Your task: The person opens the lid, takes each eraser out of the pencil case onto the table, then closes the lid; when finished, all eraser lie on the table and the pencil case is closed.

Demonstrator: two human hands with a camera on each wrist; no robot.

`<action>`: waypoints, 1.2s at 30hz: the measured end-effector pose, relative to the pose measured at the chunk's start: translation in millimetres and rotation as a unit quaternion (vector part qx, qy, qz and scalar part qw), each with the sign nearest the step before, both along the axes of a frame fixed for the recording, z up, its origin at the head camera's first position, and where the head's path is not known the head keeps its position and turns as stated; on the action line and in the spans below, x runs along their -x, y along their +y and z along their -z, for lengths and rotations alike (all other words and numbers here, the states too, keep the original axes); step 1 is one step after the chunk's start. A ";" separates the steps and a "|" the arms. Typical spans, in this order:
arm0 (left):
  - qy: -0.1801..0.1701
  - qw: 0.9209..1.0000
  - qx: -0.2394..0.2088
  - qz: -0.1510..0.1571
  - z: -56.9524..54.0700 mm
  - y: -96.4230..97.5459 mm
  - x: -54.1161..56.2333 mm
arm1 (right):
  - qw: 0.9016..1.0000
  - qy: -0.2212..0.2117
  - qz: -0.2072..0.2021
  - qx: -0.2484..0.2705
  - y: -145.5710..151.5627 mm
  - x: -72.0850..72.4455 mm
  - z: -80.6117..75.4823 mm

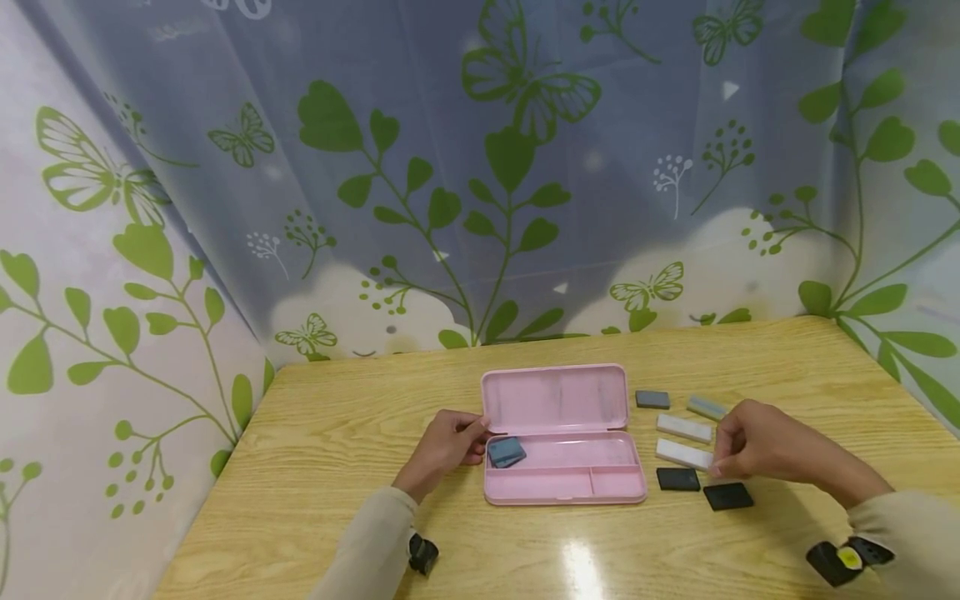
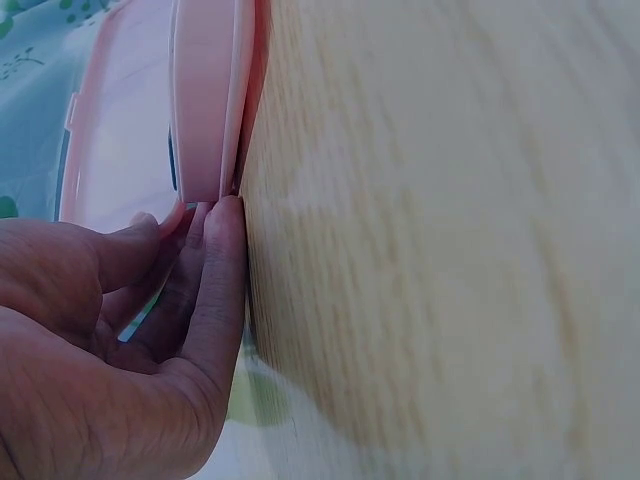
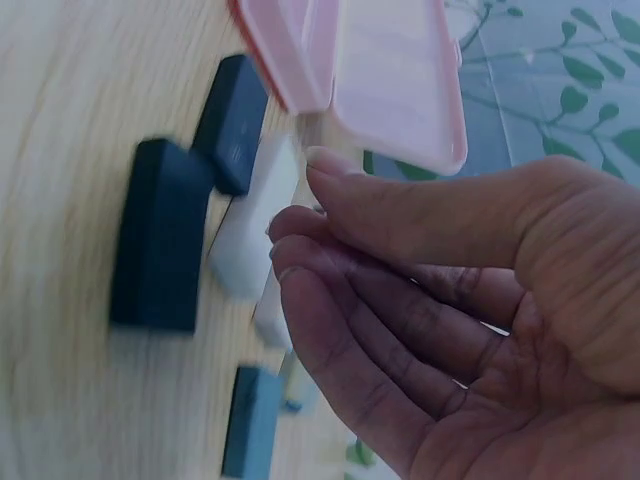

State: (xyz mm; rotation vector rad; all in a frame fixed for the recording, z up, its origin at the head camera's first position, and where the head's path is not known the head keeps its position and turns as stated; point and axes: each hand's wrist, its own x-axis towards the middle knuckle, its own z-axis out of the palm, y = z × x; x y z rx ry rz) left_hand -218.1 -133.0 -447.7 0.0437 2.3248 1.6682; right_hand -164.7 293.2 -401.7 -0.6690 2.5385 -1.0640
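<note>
A pink pencil case (image 1: 566,500) lies on the table with its lid (image 1: 553,398) raised at the back. My left hand (image 1: 446,446) holds the case's left side near the hinge, thumb by the lid and fingers low against the end (image 2: 208,100). Blue-grey eraser-like blocks (image 1: 506,452) lie at the left of the rear compartment. Over the loose blocks to the right hovers my right hand (image 1: 765,442), its fingers bent loosely and nothing visible between thumb and fingertips (image 3: 330,160). Below it are a white block (image 1: 684,454) and two black blocks (image 1: 677,479).
Further back lie another white block (image 1: 684,427), a dark grey block (image 1: 652,400) and a greyish-green block (image 1: 705,407), partly behind the right hand. A patterned curtain (image 1: 420,208) hangs along the table's back edge. Wood-grain tabletop (image 1: 337,408) extends left of the case.
</note>
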 end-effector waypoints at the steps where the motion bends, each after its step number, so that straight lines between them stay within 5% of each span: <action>1: 0.000 1.000 -0.001 0.000 0.0 -0.2 -0.1 | 1.000 0.002 -0.004 0.002 -4.1 0.6 -0.9; 22: -0.001 1.000 0.005 0.002 -2.5 0.2 -1.4 | 0.998 0.048 -0.035 0.031 -112.1 19.7 -5.4; 36: -0.006 1.000 0.002 0.001 -2.2 0.4 -0.5 | 0.992 0.088 -0.009 0.085 -167.4 25.0 21.0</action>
